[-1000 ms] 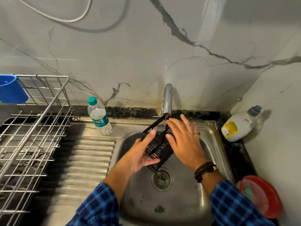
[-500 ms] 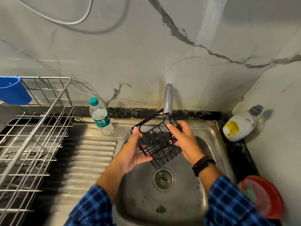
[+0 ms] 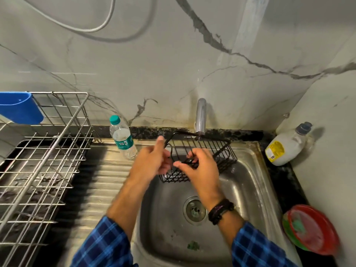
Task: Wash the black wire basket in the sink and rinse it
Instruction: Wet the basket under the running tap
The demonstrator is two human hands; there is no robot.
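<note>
The black wire basket (image 3: 215,151) hangs over the steel sink (image 3: 248,182), lying lengthwise left to right just under the chrome tap (image 3: 200,116). My left hand (image 3: 152,160) grips its left end, with the forefinger raised along the rim. My right hand (image 3: 200,166) holds the near long side, fingers curled over the wires. The basket's near-left part is hidden behind both hands. I cannot see a water stream from the tap.
A steel wire dish rack (image 3: 48,170) with a blue holder (image 3: 19,108) stands on the left. A water bottle (image 3: 122,137) stands on the ribbed drainboard (image 3: 104,182). A white detergent bottle (image 3: 287,145) and red plates (image 3: 310,228) lie on the right counter. The drain (image 3: 194,210) sits below the basket.
The basket has been turned from a tilted, end-down pose to lying sideways under the tap. Both hands shifted their grip, the right from the far side to the near edge.
</note>
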